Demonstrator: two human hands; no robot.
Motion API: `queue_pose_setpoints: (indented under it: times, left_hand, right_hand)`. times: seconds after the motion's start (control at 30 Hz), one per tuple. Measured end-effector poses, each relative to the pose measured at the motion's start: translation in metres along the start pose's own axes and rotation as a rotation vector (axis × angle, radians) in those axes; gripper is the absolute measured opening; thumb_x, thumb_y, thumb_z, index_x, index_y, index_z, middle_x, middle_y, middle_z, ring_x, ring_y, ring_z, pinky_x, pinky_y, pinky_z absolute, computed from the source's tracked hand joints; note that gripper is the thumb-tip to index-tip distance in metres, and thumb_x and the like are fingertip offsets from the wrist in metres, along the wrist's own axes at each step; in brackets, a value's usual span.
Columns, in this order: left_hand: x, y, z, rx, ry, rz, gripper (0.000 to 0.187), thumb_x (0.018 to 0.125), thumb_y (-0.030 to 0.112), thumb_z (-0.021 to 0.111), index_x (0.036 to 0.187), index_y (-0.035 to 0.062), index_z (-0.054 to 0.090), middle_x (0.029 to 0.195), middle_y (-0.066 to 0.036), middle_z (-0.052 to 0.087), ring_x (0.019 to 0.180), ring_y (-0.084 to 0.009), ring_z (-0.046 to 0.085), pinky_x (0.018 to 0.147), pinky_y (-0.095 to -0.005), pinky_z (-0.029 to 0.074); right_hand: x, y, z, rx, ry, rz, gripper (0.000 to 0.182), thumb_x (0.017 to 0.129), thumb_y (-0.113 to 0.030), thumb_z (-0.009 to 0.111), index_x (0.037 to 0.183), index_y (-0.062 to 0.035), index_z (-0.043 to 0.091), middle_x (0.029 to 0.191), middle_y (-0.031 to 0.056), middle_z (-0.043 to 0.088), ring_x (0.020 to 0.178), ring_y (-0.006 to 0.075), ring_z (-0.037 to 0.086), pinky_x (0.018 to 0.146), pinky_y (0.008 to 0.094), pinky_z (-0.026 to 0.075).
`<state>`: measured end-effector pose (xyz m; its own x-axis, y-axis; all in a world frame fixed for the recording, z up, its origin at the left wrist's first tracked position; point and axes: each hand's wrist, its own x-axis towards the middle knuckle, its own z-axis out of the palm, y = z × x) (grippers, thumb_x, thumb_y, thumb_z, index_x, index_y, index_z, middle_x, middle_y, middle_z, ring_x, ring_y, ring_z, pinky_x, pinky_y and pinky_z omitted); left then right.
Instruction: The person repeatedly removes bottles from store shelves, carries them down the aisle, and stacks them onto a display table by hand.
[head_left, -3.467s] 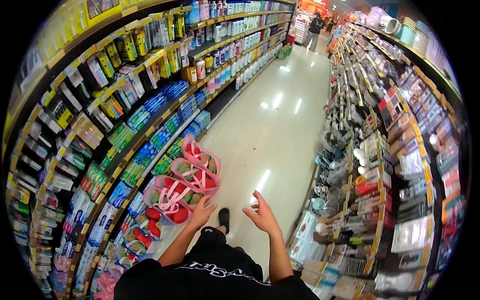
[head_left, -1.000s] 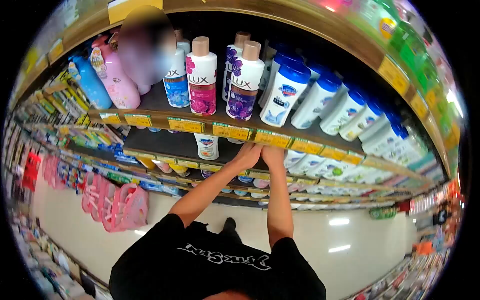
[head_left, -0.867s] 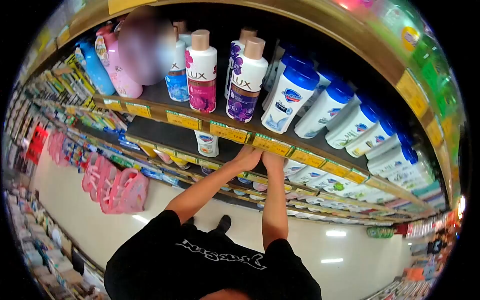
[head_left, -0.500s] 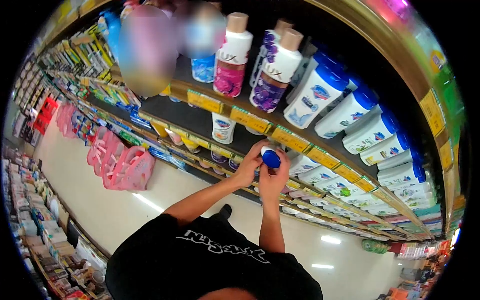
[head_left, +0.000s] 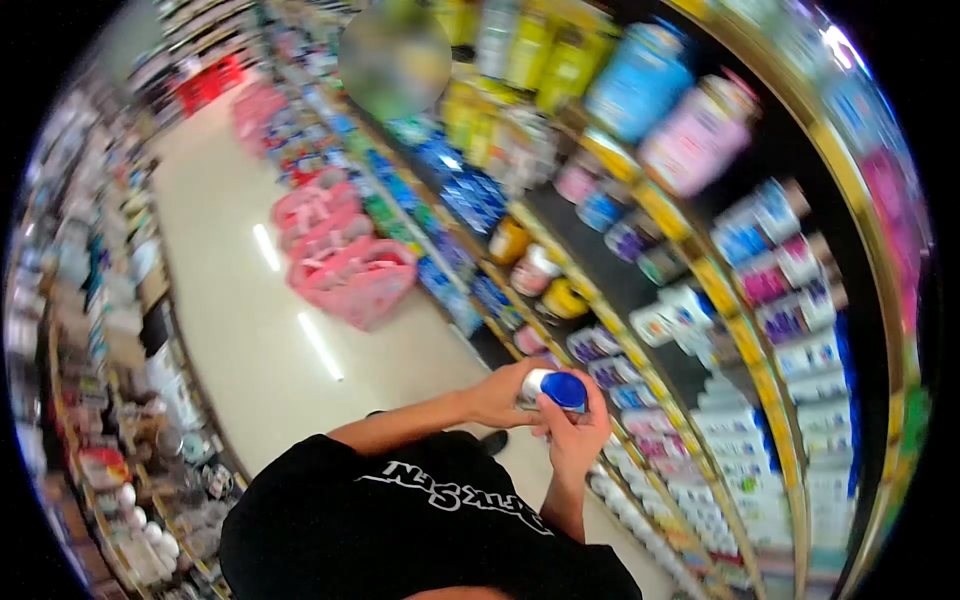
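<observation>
i see both hands on one bottle (head_left: 553, 389), white body, blue cap, held at chest height in front of the black shirt (head_left: 400, 520), off the shelves (head_left: 700, 270). left hand (head_left: 500, 392) is curled round the body from the aisle side; right hand (head_left: 578, 432) is wrapped under and round the shelf side, thumb near the cap. both closed on it, so the grip looks firm.

frame is smeared, label unreadable, can't tell if the cap is sealed or turning.

my read: the step is inspecting the bottle just taken. to do it well i'd keep the left hand as the clamp on the body, free the right to rotate it label-up, keep it upright so nothing leaks if the cap is loose. hold the head steady, or the print stays blurred. keep elbows in: the shelf edge sits just beside the right hand and the rows of bottles there tip easily. pink baskets (head_left: 350, 270) hang further along the aisle, well apart, no concern.
</observation>
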<state>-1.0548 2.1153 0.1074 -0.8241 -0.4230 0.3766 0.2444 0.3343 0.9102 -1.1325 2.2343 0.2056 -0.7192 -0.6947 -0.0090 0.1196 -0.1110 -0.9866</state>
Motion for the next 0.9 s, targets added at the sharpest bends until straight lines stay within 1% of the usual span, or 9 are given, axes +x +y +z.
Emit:
queue_pose_setpoints:
  times: [0.1,0.13,0.23,0.27,0.37,0.53,0.63,0.87,0.9]
  left_hand:
    - [-0.068,0.0,-0.074,0.126,0.187,-0.159,0.059,0.078,0.034,0.076,0.12,0.0028,0.048,0.1,-0.019,0.063,0.088,-0.0308,0.064,0.076,-0.0398,0.05]
    - [-0.087,0.003,-0.098,0.183,0.247,-0.192,0.057,0.079,0.034,0.076,0.118,0.0026,0.049,0.096,-0.018,0.064,0.084,-0.0297,0.065,0.073,-0.0391,0.051]
    - [-0.145,0.019,-0.161,0.099,0.485,-0.367,0.054,0.08,0.032,0.075,0.117,0.0025,0.05,0.094,-0.017,0.064,0.083,-0.0272,0.065,0.073,-0.0379,0.051]
    - [-0.16,0.017,-0.177,0.077,0.624,-0.358,0.053,0.08,0.032,0.075,0.117,0.0018,0.051,0.096,-0.016,0.064,0.084,-0.0233,0.064,0.074,-0.0359,0.051]
    - [-0.197,0.008,-0.226,-0.052,0.894,-0.363,0.054,0.081,0.032,0.074,0.119,0.0012,0.051,0.098,-0.014,0.065,0.086,-0.0202,0.063,0.076,-0.0351,0.051]
    - [-0.243,-0.019,-0.305,-0.108,1.198,-0.421,0.051,0.084,0.027,0.071,0.122,-0.0002,0.05,0.101,-0.012,0.064,0.09,-0.0173,0.062,0.078,-0.0346,0.051]
    - [-0.265,-0.035,-0.367,-0.092,1.321,-0.392,0.05,0.085,0.025,0.071,0.122,-0.0004,0.049,0.102,-0.012,0.064,0.091,-0.0168,0.061,0.078,-0.0338,0.051]
    - [-0.286,-0.027,-0.558,-0.022,1.365,-0.467,0.044,0.088,0.025,0.067,0.119,-0.0001,0.05,0.098,-0.009,0.064,0.087,-0.0148,0.062,0.077,-0.0319,0.051]
    - [-0.293,-0.027,-0.585,-0.015,1.354,-0.464,0.043,0.088,0.025,0.067,0.119,0.0,0.05,0.098,-0.009,0.064,0.086,-0.0147,0.062,0.077,-0.0317,0.051]
  right_hand:
    - [0.0,0.027,0.073,-0.33,-0.249,0.087,0.051,0.073,-0.001,0.079,0.119,0.0054,0.058,0.107,0.0118,0.067,0.077,0.0119,0.064,0.058,0.024,0.054]
    - [0.006,0.057,0.093,-0.37,-0.314,-0.033,0.053,0.074,-0.009,0.081,0.12,0.005,0.058,0.102,0.0127,0.069,0.077,0.0127,0.065,0.067,0.0261,0.053]
    - [0.007,0.079,0.187,-0.503,-0.559,-0.16,0.05,0.079,-0.009,0.077,0.122,0.0042,0.057,0.099,0.0079,0.067,0.079,0.011,0.062,0.067,0.025,0.053]
    - [0.006,0.085,0.22,-0.491,-0.609,-0.11,0.054,0.078,-0.011,0.078,0.124,0.0051,0.056,0.098,0.0088,0.067,0.085,0.013,0.062,0.078,0.0284,0.051]
    - [0.002,0.105,0.309,-0.452,-0.743,-0.254,0.058,0.076,-0.021,0.08,0.122,0.0052,0.057,0.093,0.019,0.069,0.084,0.0179,0.067,0.074,0.0311,0.053]
    - [0.008,0.147,0.433,-0.445,-0.986,-0.315,0.052,0.082,-0.027,0.074,0.121,0.0028,0.058,0.095,0.0204,0.069,0.084,0.0262,0.07,0.073,0.0349,0.053]
    - [0.014,0.176,0.511,-0.411,-1.098,-0.243,0.046,0.083,-0.026,0.073,0.117,0.0017,0.06,0.092,0.0209,0.069,0.083,0.0267,0.07,0.072,0.0354,0.053]
    - [0.056,0.201,0.709,-0.345,-1.312,-0.133,0.043,0.085,-0.026,0.07,0.115,0.003,0.06,0.093,0.0207,0.069,0.086,0.0256,0.069,0.075,0.0338,0.053]
    - [0.06,0.198,0.736,-0.345,-1.332,-0.139,0.043,0.085,-0.025,0.07,0.116,0.0025,0.06,0.089,0.0164,0.069,0.079,0.0199,0.065,0.07,0.0302,0.051]
